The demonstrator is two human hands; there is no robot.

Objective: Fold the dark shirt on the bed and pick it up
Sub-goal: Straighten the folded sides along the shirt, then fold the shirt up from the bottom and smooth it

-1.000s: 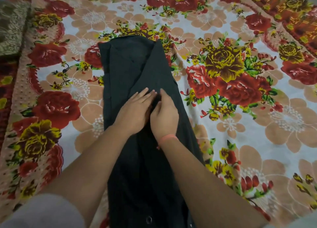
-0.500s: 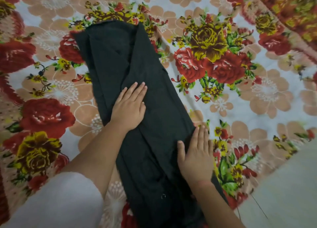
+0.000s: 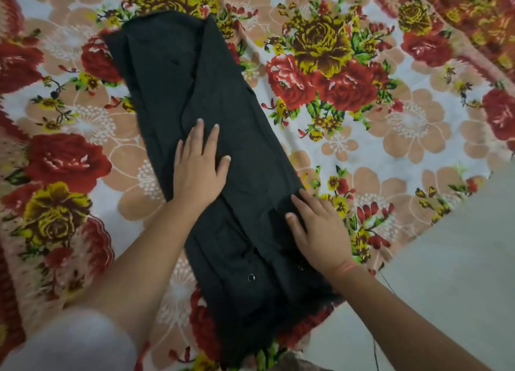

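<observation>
Presently both hands lie flat, palms down, on the shirt [image 3: 223, 153], fingers extended and gripping nothing. Left hand [image 3: 199, 165] rests on the middle of the garment, fingers pointing to the far side, thumb spread to the right. Right hand [image 3: 317, 231] rests nearer and further right, at the shirt's right edge, fingers pointing far-left; part of the palm overlaps the edge toward the bedsheet [image 3: 362, 153]. A reddish band [image 3: 347, 267] circles the right wrist. A pale sleeve [image 3: 69, 342] covers the left upper arm at the near left corner.

Shirt: dark, folded lengthwise into a long narrow strip, lying flat on the bed and running from the far left toward the near right. Layers overlap along its length, with a visible fold edge down the middle. A small round metal snap [image 3: 251, 277] shows on the near portion, between the two forearms. The near end of the strip reaches the bed's near edge.

Bedsheet: floral print, red and yellow roses with peach blossoms on a light ground, spread under the whole garment. Pale floor [image 3: 446, 259] is visible at the near right, beyond the bed's edge. A thin dark thread [image 3: 388, 284] lies over the floor beside the right forearm.
</observation>
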